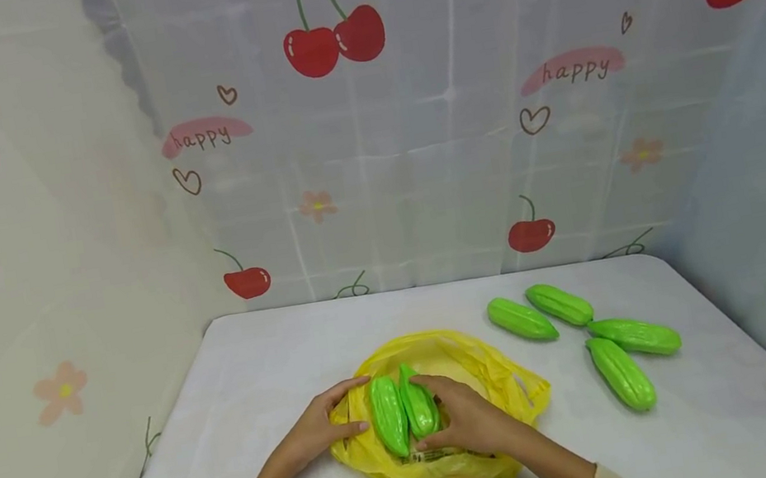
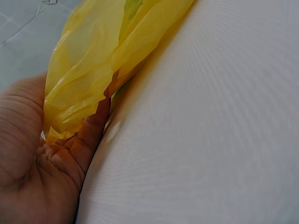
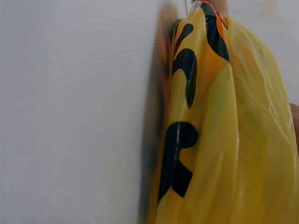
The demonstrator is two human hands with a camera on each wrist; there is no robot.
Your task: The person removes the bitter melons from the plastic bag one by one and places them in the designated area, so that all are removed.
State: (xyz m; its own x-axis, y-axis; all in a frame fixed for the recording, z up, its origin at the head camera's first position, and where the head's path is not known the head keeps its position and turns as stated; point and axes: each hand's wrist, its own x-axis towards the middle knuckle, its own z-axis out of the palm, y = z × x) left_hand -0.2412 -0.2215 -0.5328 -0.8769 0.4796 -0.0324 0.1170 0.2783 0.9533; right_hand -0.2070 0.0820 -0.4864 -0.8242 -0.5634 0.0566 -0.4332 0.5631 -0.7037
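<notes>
A yellow plastic bag [image 1: 457, 352] lies spread wide, its mouth facing up. Inside, side by side, are two shiny green ribbed bitter melons, a left one [image 1: 388, 415] and a right one [image 1: 419, 409]. My left hand [image 1: 317, 429] holds the bag's left rim; the left wrist view shows the yellow film [image 2: 86, 70] between thumb and fingers. My right hand [image 1: 470, 419] reaches over the bag's front right, thumb and fingers around the right bitter melon. Only the bag's printed outer side [image 3: 252, 121] fills the right wrist view, hiding most of that hand.
Several more bitter melons [image 1: 623, 375] lie on the white table [image 1: 727, 418] to the right of the bag, loosely grouped. A cherry-print curtain [image 1: 398, 145] hangs behind the table and along both sides.
</notes>
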